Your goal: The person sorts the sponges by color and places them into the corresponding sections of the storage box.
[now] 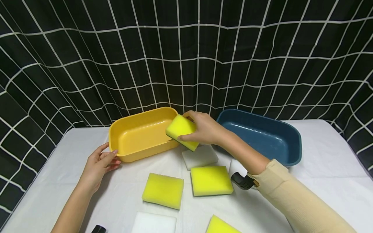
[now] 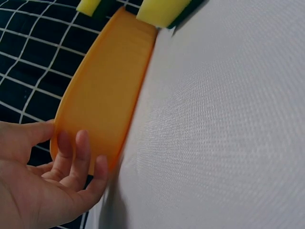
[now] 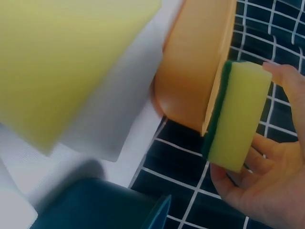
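Note:
My right hand (image 1: pixel 205 127) grips a yellow sponge (image 1: pixel 182 127) between thumb and fingers, over the right end of the yellow tub (image 1: pixel 151 149). The sponge's dark green scouring side (image 3: pixel 218 109) faces the tub's rim in the right wrist view. My left hand (image 1: pixel 97 166) holds the tub's near left corner, thumb at the rim and fingers by the outer wall. In the left wrist view, the left hand (image 2: pixel 57 176) shows its fingers bent against that wall. The inside of the tub that shows holds nothing.
A dark blue tub (image 1: pixel 262 139) stands right, partly behind the right forearm. Nearer lie yellow sponges (image 1: pixel 163 191), (image 1: pixel 211 181), (image 1: pixel 221 225) and white sponges (image 1: pixel 201 157), (image 1: pixel 154 223), (image 1: pixel 237 166) on the white cloth (image 1: pixel 116 200). A black gridded curtain (image 1: pixel 189 71) rises behind.

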`<state>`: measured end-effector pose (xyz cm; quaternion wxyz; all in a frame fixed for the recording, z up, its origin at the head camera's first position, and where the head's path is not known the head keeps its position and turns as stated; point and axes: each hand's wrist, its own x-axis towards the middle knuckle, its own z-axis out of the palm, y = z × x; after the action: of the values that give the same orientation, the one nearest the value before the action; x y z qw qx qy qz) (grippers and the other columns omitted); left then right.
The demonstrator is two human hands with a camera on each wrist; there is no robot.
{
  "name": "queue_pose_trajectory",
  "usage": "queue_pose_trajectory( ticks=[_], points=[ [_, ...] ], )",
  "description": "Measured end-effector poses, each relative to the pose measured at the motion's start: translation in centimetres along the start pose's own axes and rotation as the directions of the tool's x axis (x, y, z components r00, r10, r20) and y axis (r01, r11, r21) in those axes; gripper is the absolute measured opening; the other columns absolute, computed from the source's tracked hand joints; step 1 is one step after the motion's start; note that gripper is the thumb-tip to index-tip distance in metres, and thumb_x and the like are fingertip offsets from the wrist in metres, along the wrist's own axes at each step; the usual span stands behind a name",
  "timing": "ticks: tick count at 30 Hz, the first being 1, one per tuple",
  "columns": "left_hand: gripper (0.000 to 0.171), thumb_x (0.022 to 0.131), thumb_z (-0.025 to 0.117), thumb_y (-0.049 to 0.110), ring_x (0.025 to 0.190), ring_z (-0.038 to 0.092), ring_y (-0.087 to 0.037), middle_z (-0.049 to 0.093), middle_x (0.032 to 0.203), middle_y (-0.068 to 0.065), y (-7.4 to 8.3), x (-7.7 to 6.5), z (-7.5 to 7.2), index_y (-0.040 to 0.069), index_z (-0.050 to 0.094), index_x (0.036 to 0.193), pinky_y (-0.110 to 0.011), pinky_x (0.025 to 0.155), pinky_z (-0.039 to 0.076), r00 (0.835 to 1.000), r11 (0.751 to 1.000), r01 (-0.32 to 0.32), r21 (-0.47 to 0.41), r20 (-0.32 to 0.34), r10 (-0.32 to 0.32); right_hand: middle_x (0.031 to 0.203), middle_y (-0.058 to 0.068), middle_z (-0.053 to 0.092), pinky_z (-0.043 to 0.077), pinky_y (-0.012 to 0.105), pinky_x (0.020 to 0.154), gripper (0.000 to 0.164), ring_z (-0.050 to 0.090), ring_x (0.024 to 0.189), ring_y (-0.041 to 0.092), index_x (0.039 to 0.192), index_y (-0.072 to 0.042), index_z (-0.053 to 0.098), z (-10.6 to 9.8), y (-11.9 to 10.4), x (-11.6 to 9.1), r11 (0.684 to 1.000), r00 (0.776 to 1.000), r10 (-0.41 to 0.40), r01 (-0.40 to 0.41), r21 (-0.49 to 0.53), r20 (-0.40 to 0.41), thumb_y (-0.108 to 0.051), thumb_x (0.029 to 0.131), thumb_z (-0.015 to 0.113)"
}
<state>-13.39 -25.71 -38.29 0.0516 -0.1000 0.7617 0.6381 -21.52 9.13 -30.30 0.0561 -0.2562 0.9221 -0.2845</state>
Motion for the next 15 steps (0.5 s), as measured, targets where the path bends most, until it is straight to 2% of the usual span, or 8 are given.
queue_pose_trajectory(
  ticks=[15],
  points=[
    [0.072, 0.111, 0.054, 0.017, 0.081, 0.069, -0.003, 0.065, 0.092, 0.012, 0.0, 0.0, 0.0, 0.0, 0.013, 0.167, -0.018, 0.082, 0.06, 1.0, 1.0, 0.004, 0.013, 0.0, -0.004, 0.122, 0.017, 0.066, 0.058, 0.038, 0.086, 0.074, 0.061, 0.101, 0.028, 0.143, 0.004, 0.054, 0.1, -0.4, 1.8, 1.0, 1.0, -0.021, 0.02, -0.013, -0.023, -0.036, 0.087, 0.083]
  ],
)
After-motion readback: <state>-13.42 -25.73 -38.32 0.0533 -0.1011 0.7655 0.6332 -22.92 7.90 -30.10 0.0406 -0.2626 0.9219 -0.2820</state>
